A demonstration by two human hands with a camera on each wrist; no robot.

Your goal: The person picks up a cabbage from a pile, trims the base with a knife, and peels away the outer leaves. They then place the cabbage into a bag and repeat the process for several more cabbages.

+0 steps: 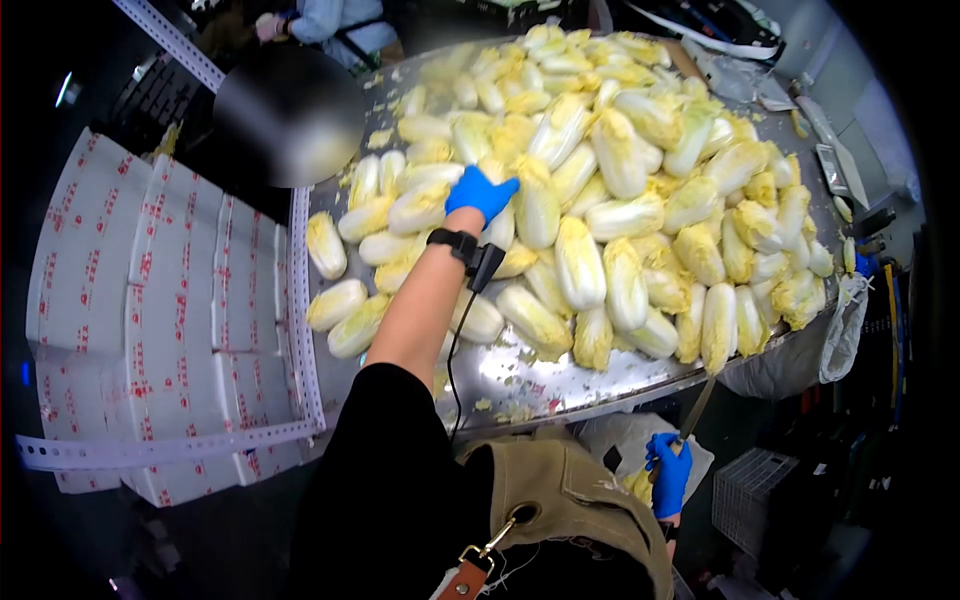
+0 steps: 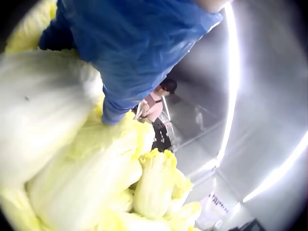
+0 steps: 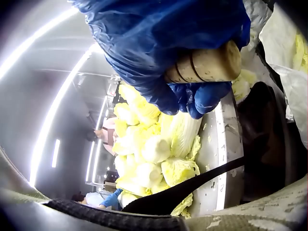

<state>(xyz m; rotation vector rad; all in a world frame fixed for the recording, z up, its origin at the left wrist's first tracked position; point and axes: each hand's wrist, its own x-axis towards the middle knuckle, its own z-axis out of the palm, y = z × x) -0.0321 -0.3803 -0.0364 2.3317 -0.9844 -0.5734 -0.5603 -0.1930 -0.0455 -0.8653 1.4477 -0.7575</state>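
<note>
Left hand: we rest our blue-gloved left hand point(image 1: 481, 195) on the napa cabbages point(image 1: 580, 265), toward the left-middle of the pile; its thumb is spread away from the fingers, and we cannot tell whether the partly hidden fingers curl round a cabbage.
Right hand: we keep our gloved right hand point(image 1: 672, 470) beyond the near table edge, fingers curled round the wooden handle point(image 3: 207, 66) of a knife point(image 1: 697, 410).
Knife: its blade slants up toward the table edge, the tip near the leafy end of one cabbage; we cannot tell whether they touch.
Cabbages: they lie heaped across the metal table point(image 1: 530, 385), pale stems and yellow leaves facing various ways, with a looser group at the left side.
Scraps: we see leaf bits point(image 1: 515, 411) scattered on the bare metal at the near side.
Left of the table: white boxes point(image 1: 90, 240) with red print stand stacked beside a perforated metal rail point(image 1: 306, 330).
Near our right hand: a pale plastic bag point(image 1: 600, 437) sits below the table edge, and a wire crate point(image 1: 752, 495) stands farther right.
Far side: another person point(image 1: 340, 25) in light blue is near the table's far left corner.
</note>
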